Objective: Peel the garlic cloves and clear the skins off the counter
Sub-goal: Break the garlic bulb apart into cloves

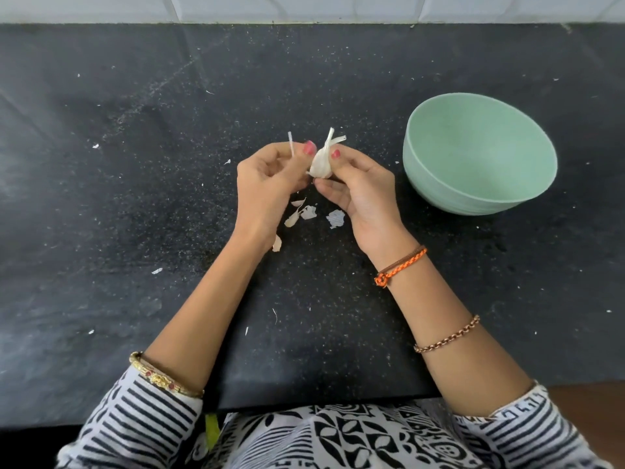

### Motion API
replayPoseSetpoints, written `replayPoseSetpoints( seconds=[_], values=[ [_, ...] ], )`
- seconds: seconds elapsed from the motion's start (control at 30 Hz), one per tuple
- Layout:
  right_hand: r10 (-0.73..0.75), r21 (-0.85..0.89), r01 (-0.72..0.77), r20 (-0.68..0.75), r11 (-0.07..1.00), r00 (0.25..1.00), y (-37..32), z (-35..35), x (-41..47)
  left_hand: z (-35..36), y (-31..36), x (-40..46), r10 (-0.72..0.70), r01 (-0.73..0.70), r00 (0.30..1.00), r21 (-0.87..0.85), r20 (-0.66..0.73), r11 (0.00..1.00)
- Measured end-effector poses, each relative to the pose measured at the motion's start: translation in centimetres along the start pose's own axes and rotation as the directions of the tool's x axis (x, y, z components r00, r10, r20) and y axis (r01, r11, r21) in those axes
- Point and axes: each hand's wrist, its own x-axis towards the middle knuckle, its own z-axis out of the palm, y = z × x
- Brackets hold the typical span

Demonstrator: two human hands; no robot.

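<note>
- The left hand (267,179) is raised above the black speckled stone table (135,198), forearm running in from the lower left, fingers curled inward; its thumb and fingertips pinch a thin white strip of garlic skin (290,142) that stands nearly upright.
- The right hand (358,191) comes in from the lower right, palm turned toward the left hand, thumb and fingers clamped on a pale, papery garlic clove (321,163).
- The two hands meet at the clove, thumbs on either side of it, both above the table near its middle.
- The clove's long axis runs away from the person, tilted slightly right; its frayed, dry tip points toward the white tiled wall (304,8), its rounded base toward the person.
- Loose white skin pieces (306,213) lie on the table directly below the hands, with small flecks scattered farther out.
- A pale green round bowl (480,154) sits on the table to the right of the right hand, apart from it.
</note>
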Motion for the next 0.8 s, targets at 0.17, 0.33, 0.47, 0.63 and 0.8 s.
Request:
replayPoseSetpoints(
  seconds=[0.17,0.33,0.47,0.63,0.8],
  values=[
    [0.019,-0.067,-0.015,0.057,0.998,0.998,0.0,-0.1,0.1,-0.1,-0.5,-0.1,0.076,-0.079,0.996,0.071,0.039,0.994],
    [0.014,-0.092,-0.006,0.086,0.996,0.996,-0.2,-0.2,0.0,0.0,-0.4,-0.3,0.124,-0.132,0.990,0.128,0.068,0.983],
    [0.024,-0.084,-0.018,0.070,0.996,0.997,-0.3,-0.3,0.0,-0.1,-0.5,-0.2,0.155,-0.163,0.986,0.189,0.056,0.968],
    [0.016,-0.073,-0.014,0.029,0.997,0.999,-0.2,-0.2,0.0,0.1,-1.1,-0.2,0.181,-0.179,0.983,0.234,0.012,0.956],
    [0.037,-0.013,-0.036,0.027,0.999,0.999,-0.3,0.1,0.2,0.3,-0.5,-0.2,0.070,-0.068,0.997,0.061,-0.031,0.996]
  ],
)
